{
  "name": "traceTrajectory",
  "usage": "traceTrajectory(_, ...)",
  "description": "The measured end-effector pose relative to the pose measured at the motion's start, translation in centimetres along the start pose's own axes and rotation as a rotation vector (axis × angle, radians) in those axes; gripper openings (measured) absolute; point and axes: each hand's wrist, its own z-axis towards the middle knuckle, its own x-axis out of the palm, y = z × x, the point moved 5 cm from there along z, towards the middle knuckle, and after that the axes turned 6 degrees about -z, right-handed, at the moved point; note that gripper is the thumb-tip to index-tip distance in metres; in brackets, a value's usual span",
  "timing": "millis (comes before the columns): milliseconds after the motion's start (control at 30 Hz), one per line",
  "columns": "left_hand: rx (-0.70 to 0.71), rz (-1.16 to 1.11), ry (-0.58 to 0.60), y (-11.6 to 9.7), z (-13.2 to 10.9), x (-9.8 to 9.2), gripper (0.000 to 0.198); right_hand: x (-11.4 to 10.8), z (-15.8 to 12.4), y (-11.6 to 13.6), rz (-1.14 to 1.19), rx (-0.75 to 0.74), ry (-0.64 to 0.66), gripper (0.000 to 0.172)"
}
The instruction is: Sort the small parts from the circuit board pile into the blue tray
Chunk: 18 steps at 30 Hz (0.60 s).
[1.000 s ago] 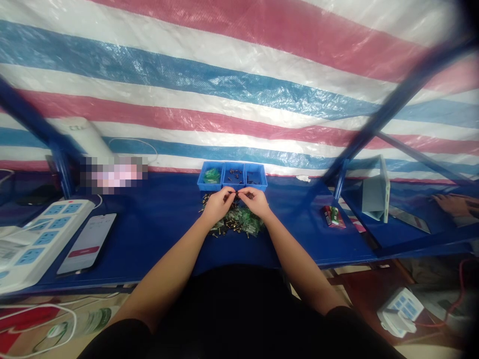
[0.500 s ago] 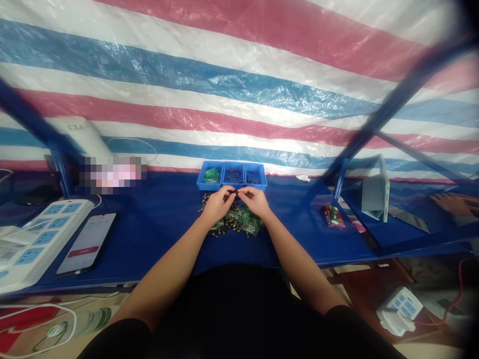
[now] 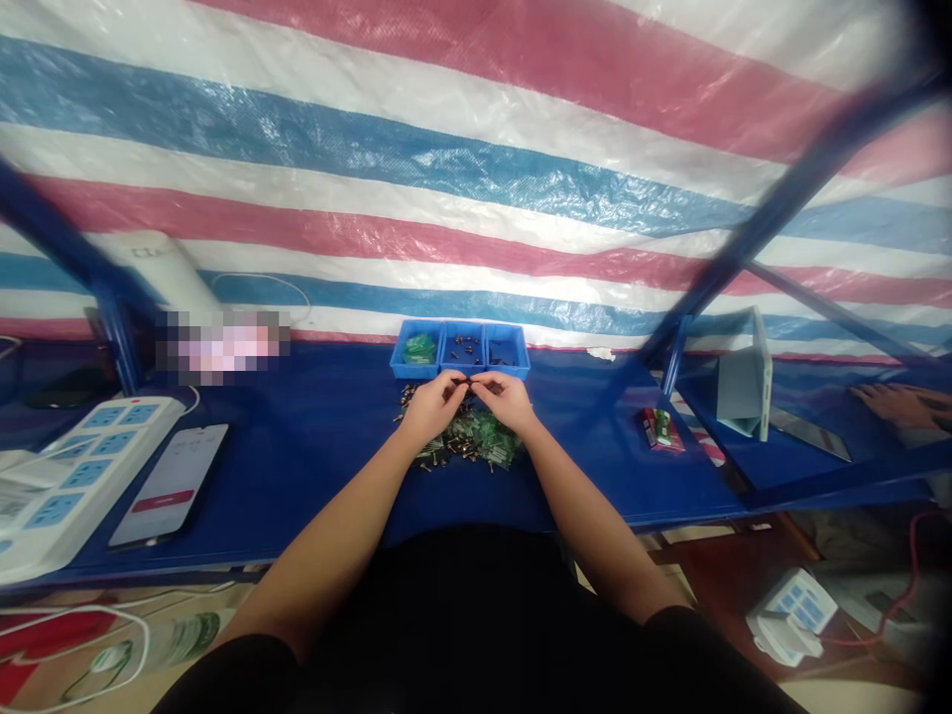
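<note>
My left hand (image 3: 431,409) and my right hand (image 3: 509,399) meet fingertip to fingertip over a pile, both closed in a pinch. Something tiny and dark shows between the fingertips, too small to name. Beneath them lies a loose pile of brass-coloured and dark screw-like pieces mixed with clear-green bits (image 3: 476,436), partly covered by the hands. Just beyond the fingers stand three joined blue bins (image 3: 438,373). The left bin holds a green plastic bundle (image 3: 419,348); the middle and right ones hold a few small dark pieces (image 3: 467,349).
On the blue table (image 3: 297,476) lie a phone (image 3: 171,486) and a white power strip (image 3: 96,476) at left. A small red-and-green box (image 3: 658,429) sits at right, before a blue metal post (image 3: 673,357). Another person's hand (image 3: 896,407) rests beyond a tablet stand (image 3: 748,382).
The hands stay nearly still, pinched together over the pile. Their fingertips shift only slightly, and the whole view moves a touch.
</note>
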Motion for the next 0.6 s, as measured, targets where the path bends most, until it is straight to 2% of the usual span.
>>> traceTrajectory(200, 0.023, 0.003, -0.005, -0.06, 0.01, 0.02, 0.023, 0.02, -0.04, -0.08, -0.020, 0.013, 0.007, 0.030)
traceTrajectory(500, 0.031, -0.037, 0.009, -0.62, -0.10, -0.04, 0.030, 0.21, -0.24, 0.42, -0.080, -0.003, 0.016, 0.026)
traceTrajectory(600, 0.050, -0.061, 0.022, -0.56, -0.05, 0.14, 0.030, 0.20, -0.13, 0.13, -0.032, 0.033, 0.020, 0.027)
